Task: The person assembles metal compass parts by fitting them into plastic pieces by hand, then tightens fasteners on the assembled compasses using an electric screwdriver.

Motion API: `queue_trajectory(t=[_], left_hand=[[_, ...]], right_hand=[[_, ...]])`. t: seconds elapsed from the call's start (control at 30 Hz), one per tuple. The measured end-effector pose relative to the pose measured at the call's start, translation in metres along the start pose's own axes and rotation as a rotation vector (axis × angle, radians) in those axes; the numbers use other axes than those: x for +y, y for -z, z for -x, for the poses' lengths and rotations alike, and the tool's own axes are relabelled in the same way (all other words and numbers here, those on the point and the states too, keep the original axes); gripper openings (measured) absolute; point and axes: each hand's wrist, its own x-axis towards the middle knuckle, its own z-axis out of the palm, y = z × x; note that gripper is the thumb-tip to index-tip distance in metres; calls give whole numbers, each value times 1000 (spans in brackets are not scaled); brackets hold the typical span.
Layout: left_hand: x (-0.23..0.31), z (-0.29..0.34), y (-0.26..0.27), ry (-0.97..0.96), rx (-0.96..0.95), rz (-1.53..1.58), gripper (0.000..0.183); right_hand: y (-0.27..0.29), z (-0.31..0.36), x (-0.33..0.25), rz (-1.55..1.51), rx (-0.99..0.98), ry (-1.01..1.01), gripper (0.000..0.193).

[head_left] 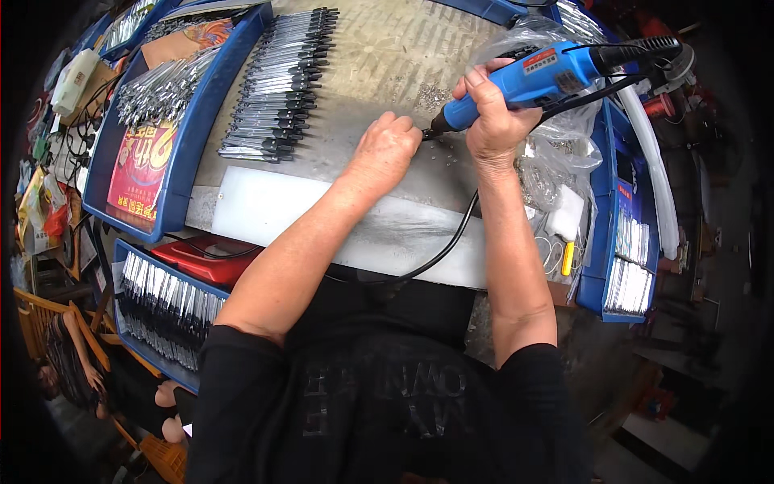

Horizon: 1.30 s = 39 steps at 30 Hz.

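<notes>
My right hand (pixel 497 119) is wrapped round a blue electric screwdriver (pixel 528 79), its black cord end pointing up to the right. The dark tip of the tool slants down to the left and meets the fingers of my left hand (pixel 384 152). That hand is closed just above the grey worktop (pixel 347 113), and whatever it grips is hidden by the fingers. To its left, a long row of clear pens with black ends (pixel 278 89) lies side by side. Small shiny bits (pixel 435 93) are scattered beyond the screwdriver tip.
A white board (pixel 274 206) lines the near edge, crossed by a black cable (pixel 451 242). Blue trays with pens stand at left (pixel 181 194), lower left (pixel 125 319) and right (pixel 601 278). Clear plastic bags (pixel 556 165) and a yellow-handled tool (pixel 568 258) lie at right. Another person sits lower left.
</notes>
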Motion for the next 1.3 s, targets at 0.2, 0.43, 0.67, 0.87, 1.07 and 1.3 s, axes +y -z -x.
queue_trajectory(t=[0.2,0.43,0.67,0.87,1.07,1.3], left_hand=[[-1,0,-1,2,3,6,9],[-1,0,-1,-1,18,4,9],[-1,1,-1,8,4,1,8],[0,0,-2,23,-5,11,8],[-1,-2,-2,26,-1,29,6],[0,-2,-2,50,-51,-2,10]], right_hand=[[2,-2,3,-66,-19,-33,24],[1,-2,2,-46,-14,-47,24],[-1,-3,3,-49,-39,-36,24],[-6,-6,11,113,-61,-7,20],[-13,-9,21,274,-132,42,17],[-15,-12,20,336,-156,62,17]])
